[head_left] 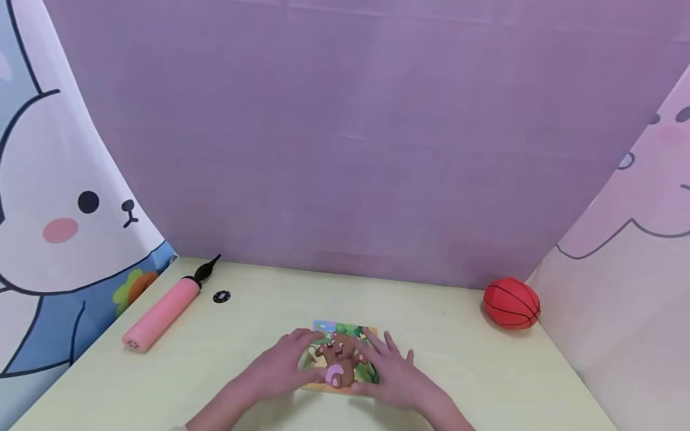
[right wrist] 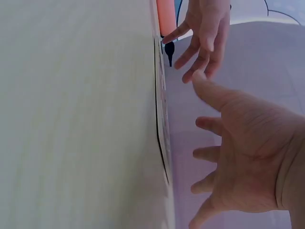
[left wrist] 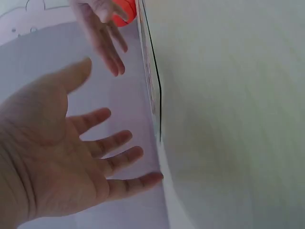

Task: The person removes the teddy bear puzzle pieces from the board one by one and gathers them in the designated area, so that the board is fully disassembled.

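A thin flat board with a brown cartoon bear picture (head_left: 341,359) lies on the table in the head view. My left hand (head_left: 286,366) hovers at its left side, fingers spread and thumb apart. Over the right side is my right hand (head_left: 396,376), its fingers also spread. Both wrist views show the board edge-on, as a thin plate (left wrist: 153,81) with a dark lower edge. Neither palm holds anything: the left hand (left wrist: 62,148) and the right hand (right wrist: 243,148) both face inward, raised above the table surface.
A pink hand pump (head_left: 164,314) with a black nozzle lies at the left. Beside its nozzle is a small round black chip (head_left: 221,296). A red ball (head_left: 511,303) with black lines sits at the right. Behind the table (head_left: 269,287) hangs a purple cloth (head_left: 345,137).
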Demonstrator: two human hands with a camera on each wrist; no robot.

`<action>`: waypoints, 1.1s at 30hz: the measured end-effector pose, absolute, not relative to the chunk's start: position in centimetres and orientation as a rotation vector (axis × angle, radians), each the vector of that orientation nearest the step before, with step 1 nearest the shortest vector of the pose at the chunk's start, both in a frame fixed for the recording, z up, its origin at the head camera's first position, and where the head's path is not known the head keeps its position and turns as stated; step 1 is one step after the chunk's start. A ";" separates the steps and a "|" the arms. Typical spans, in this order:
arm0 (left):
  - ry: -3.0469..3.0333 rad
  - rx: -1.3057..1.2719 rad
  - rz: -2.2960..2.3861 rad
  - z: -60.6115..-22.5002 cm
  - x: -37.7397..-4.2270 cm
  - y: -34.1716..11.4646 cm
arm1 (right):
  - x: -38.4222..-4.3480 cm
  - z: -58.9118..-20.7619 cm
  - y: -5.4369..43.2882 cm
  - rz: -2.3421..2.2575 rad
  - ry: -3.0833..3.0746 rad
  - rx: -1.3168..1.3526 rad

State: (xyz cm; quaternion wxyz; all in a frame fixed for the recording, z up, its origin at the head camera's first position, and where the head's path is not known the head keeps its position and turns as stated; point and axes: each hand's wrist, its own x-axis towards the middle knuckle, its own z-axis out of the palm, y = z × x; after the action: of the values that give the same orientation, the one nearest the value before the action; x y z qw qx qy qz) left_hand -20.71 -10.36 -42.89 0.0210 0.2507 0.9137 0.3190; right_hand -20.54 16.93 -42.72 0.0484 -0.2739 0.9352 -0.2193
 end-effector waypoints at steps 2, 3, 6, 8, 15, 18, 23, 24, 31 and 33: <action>2.816 0.741 1.090 -43.2 -21.3 -10.4 | -21.0 -43.1 16.8 -0.687 2.838 -0.816; 2.806 0.714 1.147 -43.4 -21.6 -10.5 | -21.2 -43.3 16.8 -0.695 2.836 -0.812; 2.762 0.602 1.330 -43.7 -22.4 -10.4 | -21.9 -43.7 16.3 -0.716 2.838 -0.801; 2.738 0.524 1.416 -43.9 -22.9 -10.3 | -22.3 -44.0 16.0 -0.724 2.846 -0.803; 2.641 0.408 1.538 -44.8 -23.8 -10.1 | -23.2 -44.6 15.0 -0.693 2.862 -0.802; 2.589 0.390 1.591 -45.2 -24.2 -9.9 | -23.3 -44.8 14.6 -0.684 2.851 -0.816; 2.516 0.335 1.678 -45.8 -24.9 -9.5 | -23.4 -45.2 14.2 -0.637 2.843 -0.802; 2.508 0.326 1.687 -45.9 -25.0 -9.4 | -23.3 -45.3 14.2 -0.618 2.843 -0.795; 2.510 0.243 1.680 -46.2 -25.6 -9.4 | -23.4 -45.5 13.8 -0.507 2.841 -0.797; 2.508 0.224 1.679 -46.1 -25.7 -9.4 | -23.5 -45.5 13.7 -0.497 2.838 -0.799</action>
State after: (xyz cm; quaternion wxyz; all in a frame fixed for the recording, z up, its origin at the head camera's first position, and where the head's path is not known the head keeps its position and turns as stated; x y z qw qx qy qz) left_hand -25.73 -9.43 -46.12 0.0575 0.0738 0.8274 0.5537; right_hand -23.46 13.65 -45.53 0.0757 -0.2664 0.9465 -0.1656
